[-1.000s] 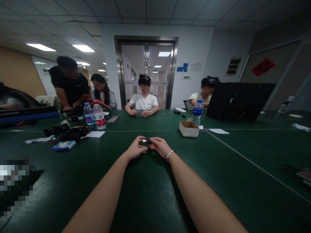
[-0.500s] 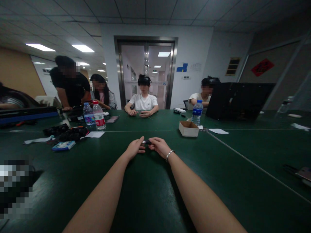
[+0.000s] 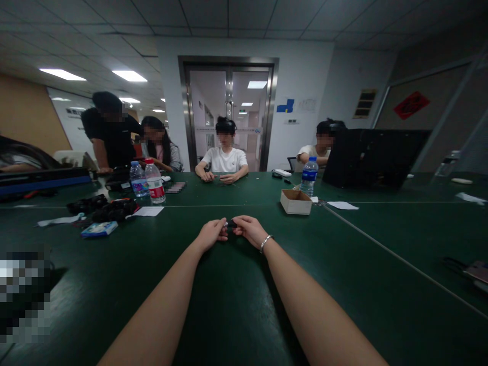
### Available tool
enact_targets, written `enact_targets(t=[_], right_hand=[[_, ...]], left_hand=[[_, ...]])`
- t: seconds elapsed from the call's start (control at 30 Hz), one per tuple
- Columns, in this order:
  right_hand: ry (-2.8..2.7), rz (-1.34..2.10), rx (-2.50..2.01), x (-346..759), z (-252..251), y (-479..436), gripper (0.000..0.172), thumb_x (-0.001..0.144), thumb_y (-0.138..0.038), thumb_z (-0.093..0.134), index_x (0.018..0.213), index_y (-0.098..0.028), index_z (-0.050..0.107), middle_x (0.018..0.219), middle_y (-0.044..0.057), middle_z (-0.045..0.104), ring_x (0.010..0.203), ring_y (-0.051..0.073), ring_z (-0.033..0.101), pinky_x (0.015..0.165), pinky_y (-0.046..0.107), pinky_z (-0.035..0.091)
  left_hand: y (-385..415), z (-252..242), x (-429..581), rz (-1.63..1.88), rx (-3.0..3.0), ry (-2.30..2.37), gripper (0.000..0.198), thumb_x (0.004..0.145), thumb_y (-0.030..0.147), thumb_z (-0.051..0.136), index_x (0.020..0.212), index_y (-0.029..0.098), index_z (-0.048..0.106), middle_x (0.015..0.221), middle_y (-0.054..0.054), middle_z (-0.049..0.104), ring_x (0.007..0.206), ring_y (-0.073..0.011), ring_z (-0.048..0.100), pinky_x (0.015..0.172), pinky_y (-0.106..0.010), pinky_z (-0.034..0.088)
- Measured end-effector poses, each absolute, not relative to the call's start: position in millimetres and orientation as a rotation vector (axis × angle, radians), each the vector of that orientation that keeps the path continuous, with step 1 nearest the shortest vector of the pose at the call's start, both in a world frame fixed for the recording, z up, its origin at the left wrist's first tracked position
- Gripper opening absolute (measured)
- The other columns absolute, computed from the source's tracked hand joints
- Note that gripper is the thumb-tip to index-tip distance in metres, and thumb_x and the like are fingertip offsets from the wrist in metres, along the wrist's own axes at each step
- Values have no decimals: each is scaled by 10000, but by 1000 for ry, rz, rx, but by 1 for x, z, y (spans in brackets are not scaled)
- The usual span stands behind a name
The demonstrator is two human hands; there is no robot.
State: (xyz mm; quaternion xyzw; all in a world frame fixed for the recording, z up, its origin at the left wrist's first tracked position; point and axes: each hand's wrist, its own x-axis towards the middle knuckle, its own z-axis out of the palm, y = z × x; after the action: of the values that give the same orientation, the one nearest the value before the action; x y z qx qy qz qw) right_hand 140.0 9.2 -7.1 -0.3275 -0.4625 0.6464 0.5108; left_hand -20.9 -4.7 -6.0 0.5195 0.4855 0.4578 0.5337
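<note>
Between my hands, over the green table (image 3: pixel 229 295), is a small black stick with a silvery metal end (image 3: pixel 231 223), much like a USB flash drive. My right hand (image 3: pixel 250 230), with a silver bangle at its wrist, pinches the black end between thumb and fingers. On the other side my left hand (image 3: pixel 212 235) has its thumb and fingers closed at the metal end. The fingertips hide part of the stick.
An open cardboard box (image 3: pixel 296 202) stands ahead to the right, before a water bottle (image 3: pixel 309 176). Two bottles, a sheet of paper (image 3: pixel 149 211), a blue packet (image 3: pixel 99 229) and black gear (image 3: pixel 114 209) lie left. A person (image 3: pixel 224 157) sits opposite; a large black monitor (image 3: pixel 373 157) stands right.
My left fingers have closed in on the stick's metal end, where they were more spread before. My right hand keeps its hold in the same place.
</note>
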Motion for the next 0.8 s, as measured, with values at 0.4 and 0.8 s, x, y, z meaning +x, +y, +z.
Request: enact_targets(t=[0.4,0.8], right_hand=[[-1126,1560,-781,140,-11,12,138,706,-165,719,772,-80,633,600,43,606,476,81,549,424,147,448],[-1143,1576,-786,141,-8,10,152,706,-183,729,778,-81,642,570,37,589,480,86,540,444,163,444]], left_hand=[[-11,0,-23,1094,1276,1061,317,648,313,736,768,139,499,768,-13,556,653,-110,588,631,-253,515],[-9,-4,-21,1075,1390,1139,368,675,443,676,831,157,504,807,-24,575,592,-114,575,572,-271,514]])
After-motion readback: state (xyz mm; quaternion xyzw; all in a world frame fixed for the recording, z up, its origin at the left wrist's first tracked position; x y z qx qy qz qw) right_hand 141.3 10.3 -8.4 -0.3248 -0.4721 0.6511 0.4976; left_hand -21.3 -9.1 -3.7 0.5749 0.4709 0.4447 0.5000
